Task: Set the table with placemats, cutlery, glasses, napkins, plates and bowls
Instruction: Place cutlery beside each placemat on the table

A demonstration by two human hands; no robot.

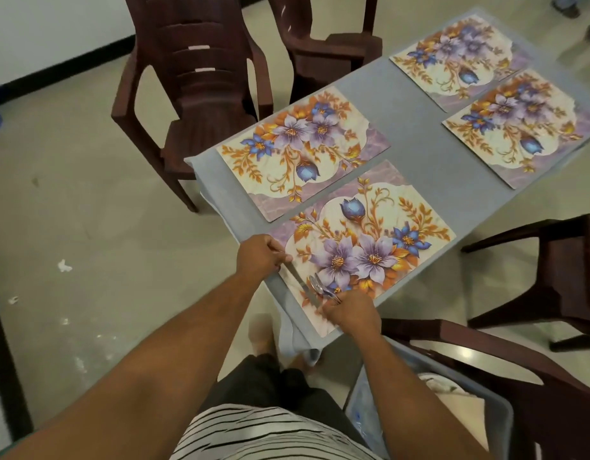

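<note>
Four floral placemats lie on the grey-covered bench (416,127). Near mat (360,247) sits at 6 o'clock on the bench; second mat (300,151) lies just beyond it toward 11 o'clock, the two edges close but apart. Third mat (519,127) and fourth mat (453,58) lie well apart from these, toward 1 o'clock.

Left hand (262,255) rests at the 9 o'clock corner of the near mat, fingers curled round the handle end of a knife (298,278). The knife lies along the mat's near-left edge, blade pointing toward 5 o'clock.

Right hand (351,312) is at the 6 o'clock corner of the same mat, fingers curled round the handles of the remaining cutlery (318,287); a spoon bowl and at least one more piece project toward 10 o'clock, just beside the knife blade. The exact count of pieces cannot be told.

Brown plastic chairs (200,94) stand round the bench. A grey bin (499,413) sits on the chair at 5 o'clock, contents unclear.
</note>
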